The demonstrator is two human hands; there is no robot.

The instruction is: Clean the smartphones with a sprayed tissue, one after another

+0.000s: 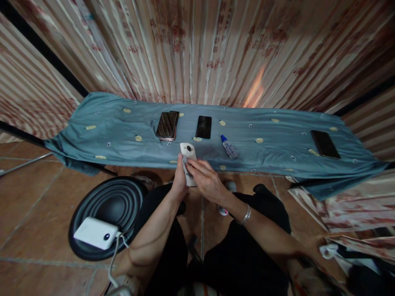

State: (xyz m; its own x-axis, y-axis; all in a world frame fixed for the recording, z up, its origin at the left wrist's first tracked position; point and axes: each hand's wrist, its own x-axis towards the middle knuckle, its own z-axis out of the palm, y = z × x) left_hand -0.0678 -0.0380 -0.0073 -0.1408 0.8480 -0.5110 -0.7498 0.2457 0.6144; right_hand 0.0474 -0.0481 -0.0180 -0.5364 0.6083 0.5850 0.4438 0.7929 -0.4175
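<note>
Teal-clothed bench against curtain, tile floor — my left hand grips white phone, right hand pinches cloth on it.

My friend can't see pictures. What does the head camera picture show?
Two hands hold a white phone: the left hand grips it, the right hand presses a small cloth on it. Behind, a blue cloth holds three dark phones and a small bottle.

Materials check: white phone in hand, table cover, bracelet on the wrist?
White phone: looks like matte or satin plastic, with an even white back, no glare and a dark round lens. Table cover: teal woven fabric, going by its folds, draped edges and small printed motifs. Bracelet: probably polished metal, silvery with bright glints.
</note>
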